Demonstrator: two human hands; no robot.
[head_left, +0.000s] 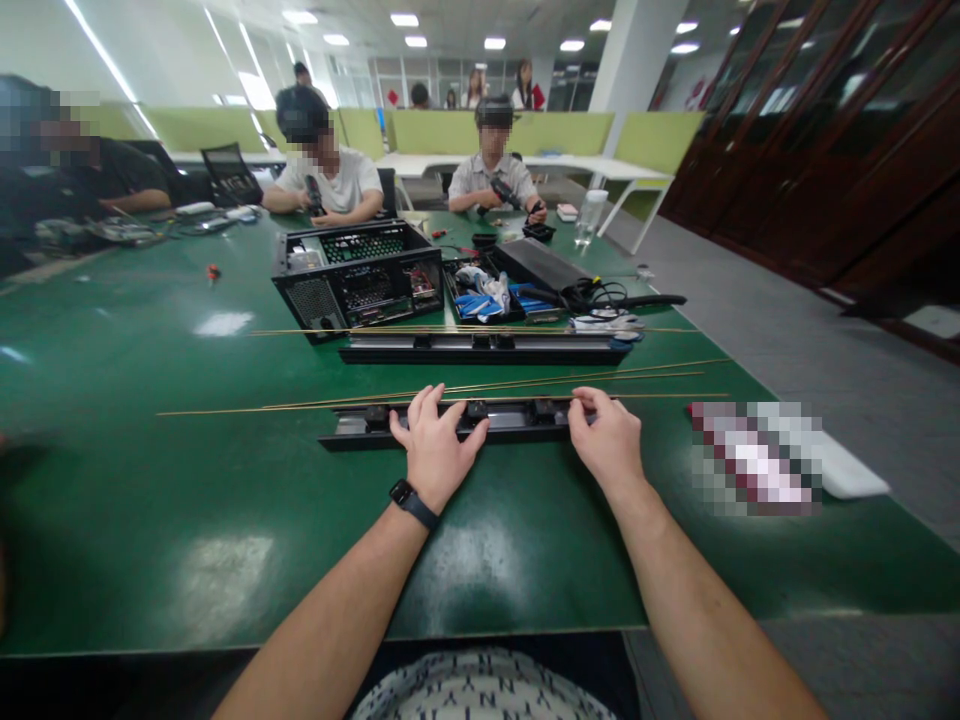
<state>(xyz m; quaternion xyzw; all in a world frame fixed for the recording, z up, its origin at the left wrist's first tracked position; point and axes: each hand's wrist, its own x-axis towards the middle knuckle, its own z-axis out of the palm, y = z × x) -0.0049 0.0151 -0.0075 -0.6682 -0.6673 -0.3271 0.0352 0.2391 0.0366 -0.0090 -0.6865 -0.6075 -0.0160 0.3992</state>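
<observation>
Black rail [521, 436], left hand [438, 442] spread across

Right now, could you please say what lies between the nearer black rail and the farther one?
The head view shows golden rods and green tabletop between the nearer rail and the farther rail.

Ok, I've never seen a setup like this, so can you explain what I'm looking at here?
Sure. There's no machine: these are a person's bare hands, seen from a camera worn on that person's head, looking forward and down. The left hand, with a watch on its wrist, spreads over a long rail carrying black blocks. The right hand has its fingertips together near the rail's right end; whether they grip anything is too small to tell. On the green table also lie thin brass-coloured rods, a second rail and, behind, a black computer case.
</observation>
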